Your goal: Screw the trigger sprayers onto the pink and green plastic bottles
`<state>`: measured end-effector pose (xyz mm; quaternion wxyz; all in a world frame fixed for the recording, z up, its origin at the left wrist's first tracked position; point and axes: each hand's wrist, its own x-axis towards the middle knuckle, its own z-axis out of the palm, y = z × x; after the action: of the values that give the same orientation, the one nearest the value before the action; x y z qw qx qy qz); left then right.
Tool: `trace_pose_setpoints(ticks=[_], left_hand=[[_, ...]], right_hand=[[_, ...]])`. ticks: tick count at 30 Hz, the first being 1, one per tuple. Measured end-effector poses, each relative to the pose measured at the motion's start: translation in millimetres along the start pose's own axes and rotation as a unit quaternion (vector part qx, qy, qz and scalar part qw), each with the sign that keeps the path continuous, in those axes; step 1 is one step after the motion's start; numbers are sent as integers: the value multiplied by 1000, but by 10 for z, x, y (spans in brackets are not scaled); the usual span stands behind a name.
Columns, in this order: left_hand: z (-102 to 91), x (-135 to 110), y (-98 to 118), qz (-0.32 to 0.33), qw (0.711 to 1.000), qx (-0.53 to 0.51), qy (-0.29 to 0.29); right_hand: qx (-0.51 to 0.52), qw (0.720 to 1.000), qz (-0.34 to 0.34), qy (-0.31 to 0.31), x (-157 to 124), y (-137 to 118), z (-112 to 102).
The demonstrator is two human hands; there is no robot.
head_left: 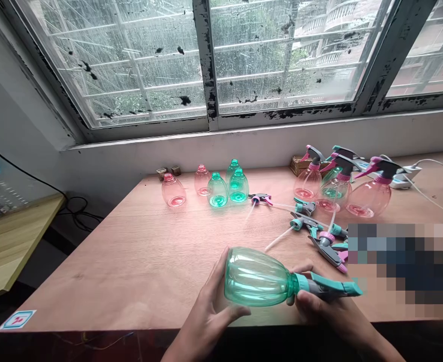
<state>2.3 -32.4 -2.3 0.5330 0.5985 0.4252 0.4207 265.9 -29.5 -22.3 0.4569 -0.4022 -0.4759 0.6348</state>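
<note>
Left hand (213, 311) and right hand (330, 317) hold a teal spray bottle (257, 277) (sideways).

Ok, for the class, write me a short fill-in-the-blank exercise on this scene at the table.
The left hand holds the ribbed body of a teal spray bottle, and the right hand holds it near the ____.
The bottle is held on its ____, not upright.
On the wooden table, ____ bottles without sprayers stand in a group.
Loose trigger sprayers lie to the ____ of that group.
Answers: neck; side; five; right.
</note>
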Motion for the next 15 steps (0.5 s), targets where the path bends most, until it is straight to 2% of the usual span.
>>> trace_pose_setpoints(ticks=[2, 5, 10, 12, 15], left_hand=[[22, 5, 11, -4, 999, -51, -19], [47, 10, 20, -2, 992, -117, -43], [-8, -30, 6, 18, 991, -105, -78], [-47, -49, 21, 10, 989, -108, -104], [-77, -42, 71, -4, 988, -111, -111]], right_hand=[[-10, 1000, 6, 0, -7, 3, -1], [-44, 998, -10, 31, -18, -1, -3], [-126, 984, -85, 95, -82, 43, -22], [-180, 964, -157, 120, -153, 66, -5], [-310, 905, -273, 107, -300, 77, 84]])
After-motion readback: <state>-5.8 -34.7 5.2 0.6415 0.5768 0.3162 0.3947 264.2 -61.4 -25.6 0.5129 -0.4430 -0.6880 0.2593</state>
